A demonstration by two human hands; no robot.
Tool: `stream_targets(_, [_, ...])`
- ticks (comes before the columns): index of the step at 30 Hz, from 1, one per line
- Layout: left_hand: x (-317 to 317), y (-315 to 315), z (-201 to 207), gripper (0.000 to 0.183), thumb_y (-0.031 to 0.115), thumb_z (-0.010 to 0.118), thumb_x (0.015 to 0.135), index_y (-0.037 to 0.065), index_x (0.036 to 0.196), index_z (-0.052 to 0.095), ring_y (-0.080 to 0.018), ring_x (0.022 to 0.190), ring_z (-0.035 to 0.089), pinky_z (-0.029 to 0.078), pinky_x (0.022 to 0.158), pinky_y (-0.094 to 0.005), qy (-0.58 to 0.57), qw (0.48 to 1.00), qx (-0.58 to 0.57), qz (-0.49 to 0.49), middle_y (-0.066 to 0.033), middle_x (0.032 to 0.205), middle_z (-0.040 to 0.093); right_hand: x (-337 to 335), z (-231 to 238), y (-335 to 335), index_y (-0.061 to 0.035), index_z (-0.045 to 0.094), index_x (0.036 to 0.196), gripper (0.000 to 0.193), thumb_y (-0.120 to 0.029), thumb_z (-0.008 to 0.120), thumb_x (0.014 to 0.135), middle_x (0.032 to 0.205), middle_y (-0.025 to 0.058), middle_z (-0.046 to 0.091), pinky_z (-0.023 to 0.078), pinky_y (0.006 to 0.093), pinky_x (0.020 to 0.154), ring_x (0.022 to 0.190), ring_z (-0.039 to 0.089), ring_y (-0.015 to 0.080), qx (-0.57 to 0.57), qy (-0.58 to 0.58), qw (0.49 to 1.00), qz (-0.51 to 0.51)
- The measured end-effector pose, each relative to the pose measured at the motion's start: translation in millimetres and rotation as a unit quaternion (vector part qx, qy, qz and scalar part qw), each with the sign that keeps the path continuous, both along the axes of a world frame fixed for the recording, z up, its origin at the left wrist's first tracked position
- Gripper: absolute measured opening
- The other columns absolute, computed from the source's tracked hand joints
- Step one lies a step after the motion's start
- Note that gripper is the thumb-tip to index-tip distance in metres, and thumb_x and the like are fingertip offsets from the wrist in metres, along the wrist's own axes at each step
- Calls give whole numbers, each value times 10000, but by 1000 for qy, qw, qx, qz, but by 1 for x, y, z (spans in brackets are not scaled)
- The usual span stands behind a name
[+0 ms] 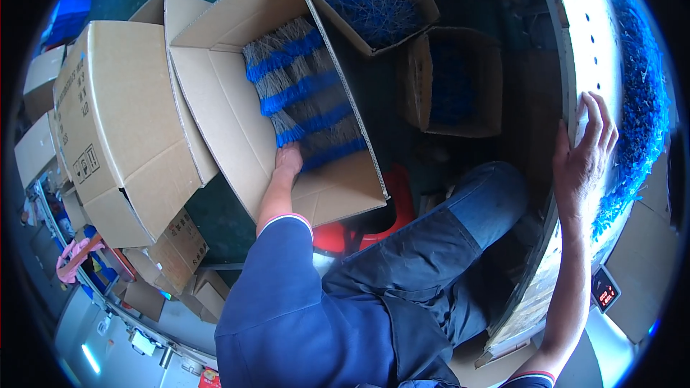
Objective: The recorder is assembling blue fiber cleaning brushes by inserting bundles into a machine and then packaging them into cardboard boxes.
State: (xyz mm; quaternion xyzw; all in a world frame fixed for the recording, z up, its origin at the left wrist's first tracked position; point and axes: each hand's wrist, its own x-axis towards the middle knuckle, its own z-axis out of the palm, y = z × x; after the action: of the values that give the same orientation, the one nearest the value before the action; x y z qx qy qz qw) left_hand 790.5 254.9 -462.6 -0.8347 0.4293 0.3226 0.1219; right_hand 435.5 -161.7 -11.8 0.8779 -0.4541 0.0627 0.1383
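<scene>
My left hand (289, 159) reaches down into a large open cardboard box (215, 93). Its fingers are closed at the blue end of a small bundle of thin pale strands with blue ends (286, 128); the fingertips are partly hidden. Rows of similar bundles (291, 90) lie in the box, their blue ends forming stripes. My right hand (586, 154) rests on the near edge of a white worktable (586, 36), fingers stretched out and thumb apart, holding nothing. Beside it, a long heap of loose blue-ended pieces (642, 100) covers part of the tabletop.
Another open carton (428, 0) full of loose blue-ended strands stands beyond the box, with a smaller carton (489, 82) near the table. A closed-sided carton (136, 108) stands at left. Something red (402, 197) is below the box. A small device with red digits (605, 289) sits at lower right.
</scene>
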Motion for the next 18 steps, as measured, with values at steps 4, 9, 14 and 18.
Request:
stream_targets(4, [-9, -12, 10, 410, 59, 483, 940, 77, 1323, 628, -340, 1278, 601, 463, 1100, -460, 34, 998, 56, 13, -167, 1374, 638, 1, 1, 2, -154, 503, 1423, 633, -24, 762, 861, 1455, 137, 518, 449, 499, 1132, 1351, 496, 378, 4, -12, 1000, 5])
stream_targets(9, [-22, -16, 39, 355, 105, 535, 925, 53, 1248, 674, -393, 1157, 660, 518, 1007, -481, 87, 995, 23, 39, -221, 1265, 684, 9, -1, 5, -134, 524, 1383, 629, -9, 775, 820, 1427, 123, 530, 422, 486, 1139, 1343, 497, 376, 11, -50, 998, 23])
stream_targets(14, [-53, -57, 73, 264, 202, 576, 934, 40, 1062, 742, -439, 1065, 671, 529, 930, -512, 162, 979, -118, 30, -249, 1086, 722, -7, 9, -5, -36, 578, 1276, 454, 12, 600, 825, 1286, 207, 584, 454, 525, 1039, 1208, 542, 425, -35, -137, 987, 72])
stream_targets(18, [-104, -102, 141, 230, 211, 610, 947, 48, 1061, 725, -413, 1008, 696, 553, 865, -456, 242, 925, -293, 25, -223, 1040, 731, -34, -76, -37, -51, 583, 1145, 292, -48, 529, 857, 1165, 204, 602, 489, 539, 933, 1084, 585, 423, -13, -141, 973, -183])
